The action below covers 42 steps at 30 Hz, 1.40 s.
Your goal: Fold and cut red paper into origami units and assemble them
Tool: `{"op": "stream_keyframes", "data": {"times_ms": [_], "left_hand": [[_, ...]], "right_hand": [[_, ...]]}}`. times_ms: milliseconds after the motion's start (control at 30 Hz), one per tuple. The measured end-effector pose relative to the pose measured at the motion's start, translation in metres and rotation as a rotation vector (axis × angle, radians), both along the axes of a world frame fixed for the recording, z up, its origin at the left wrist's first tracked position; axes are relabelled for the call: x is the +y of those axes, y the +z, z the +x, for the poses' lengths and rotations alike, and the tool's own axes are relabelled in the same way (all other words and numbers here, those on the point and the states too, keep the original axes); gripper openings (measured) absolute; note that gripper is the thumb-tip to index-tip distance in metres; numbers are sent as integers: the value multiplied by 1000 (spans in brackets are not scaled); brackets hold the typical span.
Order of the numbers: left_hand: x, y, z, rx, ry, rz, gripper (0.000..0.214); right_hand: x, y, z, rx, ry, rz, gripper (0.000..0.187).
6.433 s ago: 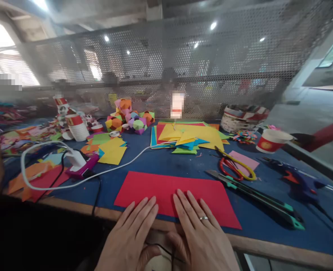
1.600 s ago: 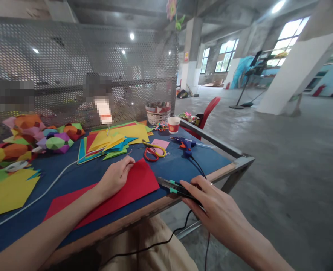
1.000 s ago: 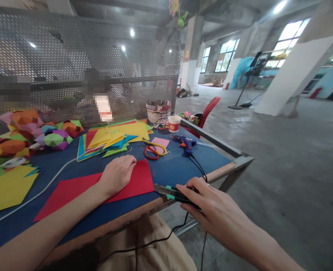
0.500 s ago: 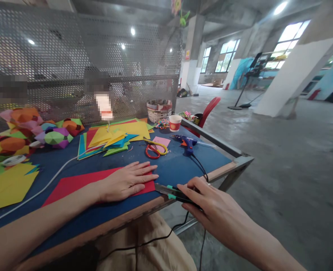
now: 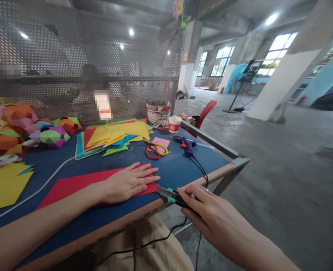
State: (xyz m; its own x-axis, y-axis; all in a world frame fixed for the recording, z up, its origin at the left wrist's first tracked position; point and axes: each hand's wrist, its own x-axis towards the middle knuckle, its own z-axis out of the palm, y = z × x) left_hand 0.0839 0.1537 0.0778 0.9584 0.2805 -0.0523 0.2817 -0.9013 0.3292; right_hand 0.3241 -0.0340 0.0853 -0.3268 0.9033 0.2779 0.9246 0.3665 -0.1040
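My left hand (image 5: 128,182) lies flat and open on the right end of a red paper sheet (image 5: 76,183) on the blue-topped table (image 5: 174,169). My right hand (image 5: 208,209) grips a black and green utility knife (image 5: 170,195) at the table's front edge, just right of the red sheet's corner. A ring shows on one finger of the right hand.
Red and yellow scissors (image 5: 154,149), a pink paper square (image 5: 161,142) and a blue glue gun (image 5: 185,144) with its black cord lie behind. Stacked coloured papers (image 5: 112,139), paper polyhedra (image 5: 28,128), a red cup (image 5: 174,124), a basket (image 5: 158,110), a mesh screen. Concrete floor to the right.
My left hand went from curled on the red sheet to flat with fingers stretched out. My right hand took hold of the knife and keeps it at the table edge.
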Motion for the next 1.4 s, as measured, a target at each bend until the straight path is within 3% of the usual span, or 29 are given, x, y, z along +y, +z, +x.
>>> {"op": "stream_keyframes", "data": {"times_ms": [300,767,1400], "left_hand": [[1,-1,1,58,11,-19,48],[2,-5,0,-46,-9,-13,45],[1,-3,0,-39,-5,-28,46]], "right_hand": [[-1,0,-13,-51,-12,34,30],[-7,-4,-37,-38,-43,110,26],[-7,-3,-56,-30,-64,38,28]]}}
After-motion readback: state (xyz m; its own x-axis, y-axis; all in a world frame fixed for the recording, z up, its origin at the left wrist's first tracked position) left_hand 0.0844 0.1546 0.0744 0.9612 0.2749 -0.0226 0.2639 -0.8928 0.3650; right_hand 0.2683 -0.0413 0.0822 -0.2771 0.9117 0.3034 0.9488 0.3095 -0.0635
